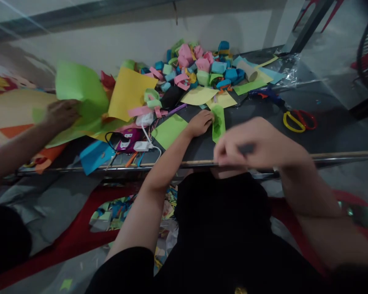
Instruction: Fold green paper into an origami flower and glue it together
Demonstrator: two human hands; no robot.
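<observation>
On the dark tabletop, a narrow folded green paper (218,123) stands near the front edge. My left hand (201,123) is at its left side, fingers closed on its edge. Blurred by motion, my right hand (248,143) hovers over the table's front edge, just right of the green paper, its fingers curled; whether anything is in them cannot be made out. A flat green sheet (171,131) lies left of my left hand, partly under the forearm. Pale yellow sheets (199,95) lie behind the green paper.
Colourful folded paper pieces (202,65) are heaped at the back. Scissors (294,121) with red and yellow handles lie to the right. A purple power socket (129,140) with cables sits left. At far left, another person's hand (63,114) holds a large green sheet (79,87).
</observation>
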